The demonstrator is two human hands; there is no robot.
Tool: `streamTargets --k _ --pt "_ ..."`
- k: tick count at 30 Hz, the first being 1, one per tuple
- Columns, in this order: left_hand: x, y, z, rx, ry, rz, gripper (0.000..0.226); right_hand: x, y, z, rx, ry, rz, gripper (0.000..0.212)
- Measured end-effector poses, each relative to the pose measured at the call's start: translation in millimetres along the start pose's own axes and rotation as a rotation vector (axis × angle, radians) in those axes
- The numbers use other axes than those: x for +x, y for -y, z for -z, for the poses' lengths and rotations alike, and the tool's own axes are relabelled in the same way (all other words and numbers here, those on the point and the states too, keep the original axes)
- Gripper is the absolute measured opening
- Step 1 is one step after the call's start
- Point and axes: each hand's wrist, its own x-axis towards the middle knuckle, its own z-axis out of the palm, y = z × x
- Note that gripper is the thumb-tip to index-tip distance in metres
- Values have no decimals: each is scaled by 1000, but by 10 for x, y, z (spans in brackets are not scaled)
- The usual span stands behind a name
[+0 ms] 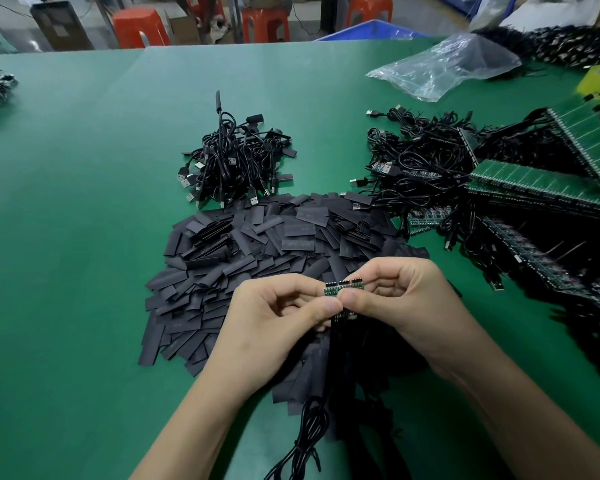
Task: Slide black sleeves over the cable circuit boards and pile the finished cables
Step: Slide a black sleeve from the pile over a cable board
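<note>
A short strip of small green circuit boards (343,288) is held up over the near-middle of the bench (84,202), pinched from both ends. The left hand (278,317) grips its left part between thumb and curled fingers; the right hand (406,296) grips the right part the same way, and the two thumbs meet just under the strip. Black cables (316,420) hang from the boards toward the near edge.

Directly beneath and beyond the hands lies a broad heap of flat black sleeves (257,244). Just past it, toward the middle of the bench, sits a pile of sleeved cables (232,161), their plugs sticking out. To its right is a second tangle of cables with bare boards (423,161), which runs into stacked green board panels (541,181) along the right edge. A clear plastic bag (444,67) lies near the far right corner. Beyond the far edge stand red stools (139,27) and a blue bin (371,29).
</note>
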Motion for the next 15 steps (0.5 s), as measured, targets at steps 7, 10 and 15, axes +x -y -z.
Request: streamTargets --k 7,10,15 --pt "-1 -27 0 -128 16 39 15 -4 -8 -14 67 7 -35 11" --pt "0 -21 11 -156 38 62 13 -9 -7 -9 121 48 -59 8" --pt "8 -22 17 -191 68 93 9 -9 -8 3 168 82 -117 7"
